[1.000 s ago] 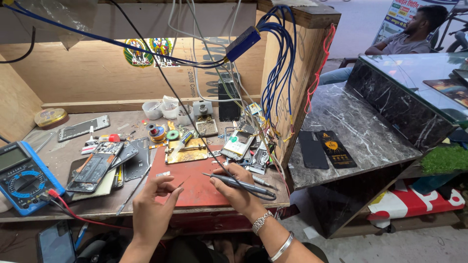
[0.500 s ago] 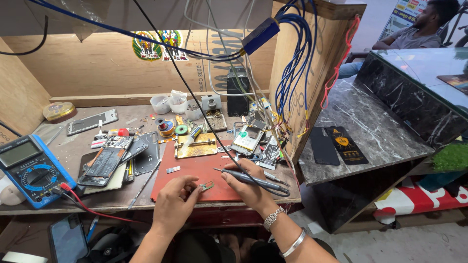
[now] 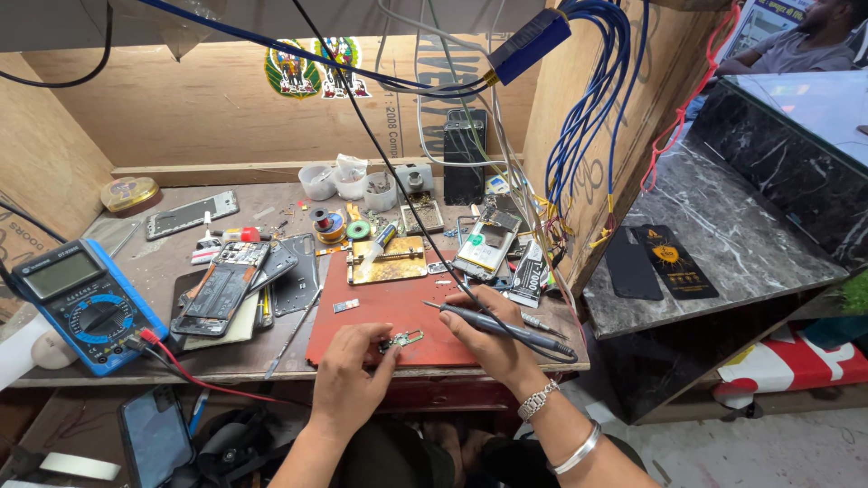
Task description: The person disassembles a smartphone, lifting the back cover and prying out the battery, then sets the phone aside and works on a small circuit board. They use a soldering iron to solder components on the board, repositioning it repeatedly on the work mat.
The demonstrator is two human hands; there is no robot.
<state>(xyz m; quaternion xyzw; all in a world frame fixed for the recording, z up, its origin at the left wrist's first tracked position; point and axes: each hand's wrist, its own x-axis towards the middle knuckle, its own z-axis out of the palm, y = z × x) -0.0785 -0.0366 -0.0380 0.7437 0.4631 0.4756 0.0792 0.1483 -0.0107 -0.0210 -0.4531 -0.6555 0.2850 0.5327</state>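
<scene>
Work in mid-course, by the look of it. Left hand (image 3: 348, 366) pinched shut on a small metal part (image 3: 400, 341), pressing it to the near edge of the red mat (image 3: 380, 307). Right hand (image 3: 493, 339) closed around a dark pen-like tool (image 3: 502, 323), tip pointing left and hovering just above the mat, near the part but seemingly not touching it. Impossible to tell at this size whether the tip meets metal.

Already done, judging by the layout: phones stripped down. Opened phones (image 3: 226, 285) stacked left of the mat, another opened phone (image 3: 486, 246) to the right, a board clamped in the brass holder (image 3: 389, 260) at the far edge of the mat. Multimeter (image 3: 81, 303) parked at far left, leads trailing along the bench edge, not in hand.

Left to do, as a judgement: the fine work on the part itself, then reassembly, since every phone on the bench lies open. Solder spools (image 3: 330, 223) and small cups (image 3: 348, 181) at the back untouched.
</scene>
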